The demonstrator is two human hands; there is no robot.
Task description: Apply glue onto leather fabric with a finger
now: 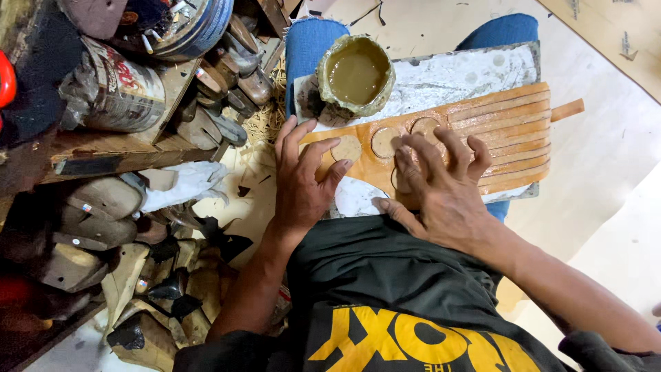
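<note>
A: Where are the discs [384,142]?
B: On the tan sheet [509,131], just below the glue pot [356,74].
A: Fingers?
B: Both hands [303,179] [441,186] spread flat, gripping nothing; press evenly, I'd say.

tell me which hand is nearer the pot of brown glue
Left. The left hand lies just below the pot of brown glue, fingertips reaching toward its base. The right hand presses the tan leather sheet further off, to the pot's lower right.

Left hand [300,180] flat, palm down, fingers spread, thumb out. Right hand [441,186] just beside it, fingers splayed, fingertips pressing down, forearm bare.
</note>
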